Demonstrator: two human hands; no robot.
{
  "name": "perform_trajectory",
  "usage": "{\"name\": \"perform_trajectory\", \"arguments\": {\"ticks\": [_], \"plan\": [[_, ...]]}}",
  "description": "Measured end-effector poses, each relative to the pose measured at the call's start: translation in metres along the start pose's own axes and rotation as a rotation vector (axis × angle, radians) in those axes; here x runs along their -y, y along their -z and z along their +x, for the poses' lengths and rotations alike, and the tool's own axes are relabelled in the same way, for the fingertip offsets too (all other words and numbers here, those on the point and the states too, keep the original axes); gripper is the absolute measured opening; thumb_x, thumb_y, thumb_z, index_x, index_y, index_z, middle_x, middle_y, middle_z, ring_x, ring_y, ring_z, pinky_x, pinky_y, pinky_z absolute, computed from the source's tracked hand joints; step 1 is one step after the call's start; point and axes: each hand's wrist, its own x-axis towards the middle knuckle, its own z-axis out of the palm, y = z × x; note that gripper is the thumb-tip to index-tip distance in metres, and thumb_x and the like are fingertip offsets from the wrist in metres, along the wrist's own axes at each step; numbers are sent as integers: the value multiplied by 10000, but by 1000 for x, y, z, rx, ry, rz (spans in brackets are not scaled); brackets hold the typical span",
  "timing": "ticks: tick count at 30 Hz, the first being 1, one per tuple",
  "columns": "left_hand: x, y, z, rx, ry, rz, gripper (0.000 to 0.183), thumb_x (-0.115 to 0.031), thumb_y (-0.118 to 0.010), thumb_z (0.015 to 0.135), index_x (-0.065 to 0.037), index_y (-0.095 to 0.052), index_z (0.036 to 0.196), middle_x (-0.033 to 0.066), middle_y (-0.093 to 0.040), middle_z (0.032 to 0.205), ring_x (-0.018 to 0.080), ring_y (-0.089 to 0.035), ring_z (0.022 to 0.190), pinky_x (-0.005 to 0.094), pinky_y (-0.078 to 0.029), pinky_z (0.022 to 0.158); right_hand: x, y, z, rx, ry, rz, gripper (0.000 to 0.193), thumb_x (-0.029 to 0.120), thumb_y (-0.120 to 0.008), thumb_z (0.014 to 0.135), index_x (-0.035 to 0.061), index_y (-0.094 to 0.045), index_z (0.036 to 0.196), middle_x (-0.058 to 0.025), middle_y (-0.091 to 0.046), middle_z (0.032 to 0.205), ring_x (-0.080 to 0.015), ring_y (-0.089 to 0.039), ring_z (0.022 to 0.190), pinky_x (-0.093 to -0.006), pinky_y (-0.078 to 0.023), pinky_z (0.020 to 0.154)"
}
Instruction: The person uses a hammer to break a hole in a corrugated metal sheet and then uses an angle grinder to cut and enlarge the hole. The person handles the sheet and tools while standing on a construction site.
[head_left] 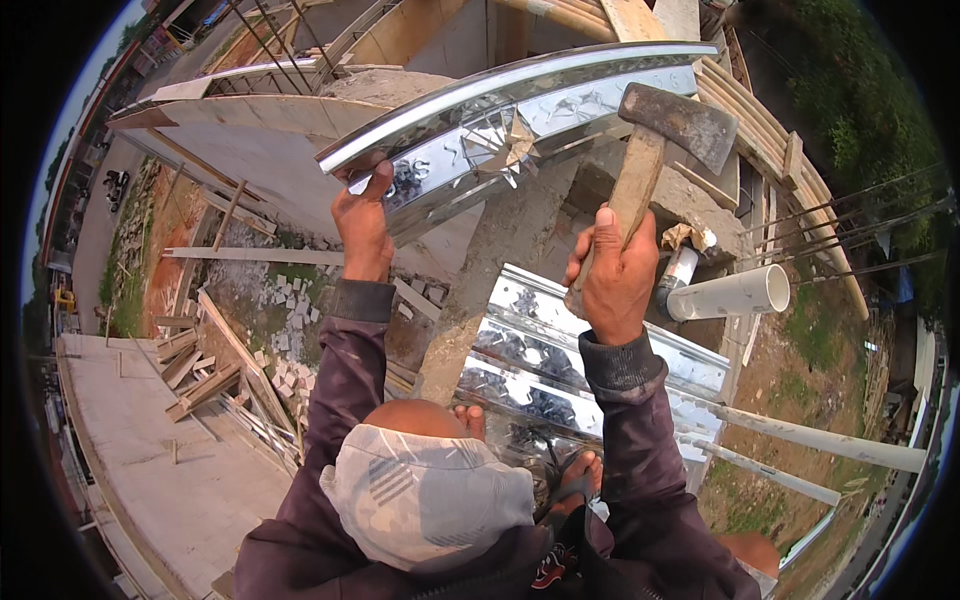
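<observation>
My left hand (365, 228) grips the left end of a long, shiny metal channel (600, 105), its thumb over the lower lip. The channel slants up to the right. Near its middle, a jagged star-shaped tear (510, 145) opens the metal, with pointed flaps bent outward. My right hand (615, 275) is closed round the wooden handle of a hatchet (682, 125), held upright. Its dark, worn head overlaps the channel's right part in view; whether they touch I cannot tell. Below my right hand, several more metal channels (540, 345) lie side by side near my feet.
A rough concrete beam (460, 320) runs between my arms. White plastic pipe (730, 295) juts out on the right. Bamboo poles (825, 220) and thin steel bars (850, 235) extend beyond it. Lower ground at left holds timber offcuts (195, 375) and broken blocks (290, 300).
</observation>
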Motion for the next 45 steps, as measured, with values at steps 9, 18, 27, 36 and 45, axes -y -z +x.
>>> {"name": "perform_trajectory", "arguments": {"ticks": [9, 18, 27, 36, 45], "plan": [[-5, 11, 6, -14, 16, 80, 256, -40, -795, 823, -62, -665, 1043, -2, -662, 1030, 138, -571, 1021, 318, -425, 950, 7, 42, 0, 206, -188, -112, 249, 251, -510, 1025, 12, -491, 956, -36, -548, 634, -115, -545, 453, -281, -441, 396], [-15, 6, 10, -6, -98, 135, 383, -6, -763, 835, -77, -605, 1176, 36, -607, 1141, 157, -570, 999, 302, -445, 904, -31, 39, 18, 460, -264, -214, 230, 236, -519, 1008, 10, -478, 999, -64, -549, 640, -153, -539, 443, -334, -443, 411], [-20, -2, 18, -81, -170, 138, 480, 81, -755, 805, -66, -520, 1197, 50, -545, 1130, 155, -575, 972, 290, -476, 852, 18, 37, 24, 312, -164, 17, 282, 306, -550, 1016, 33, -485, 1001, -32, -552, 681, -112, -541, 461, -280, -451, 394], [-13, -1, 9, -47, -171, 77, 410, 57, -755, 817, -51, -559, 1161, 53, -579, 1105, 159, -574, 968, 299, -475, 888, 8, 26, 31, 509, -269, -45, 280, 266, -541, 1007, -10, -498, 990, -50, -566, 672, -130, -556, 453, -299, -468, 393], [-19, -2, -22, -13, -118, 115, 340, 31, -762, 815, -55, -625, 1114, 37, -623, 1090, 166, -588, 1021, 298, -471, 916, -17, 34, 12, 633, -521, 8, 255, 314, -559, 1013, 76, -467, 1021, -11, -513, 646, -100, -520, 458, -266, -451, 387]]}}
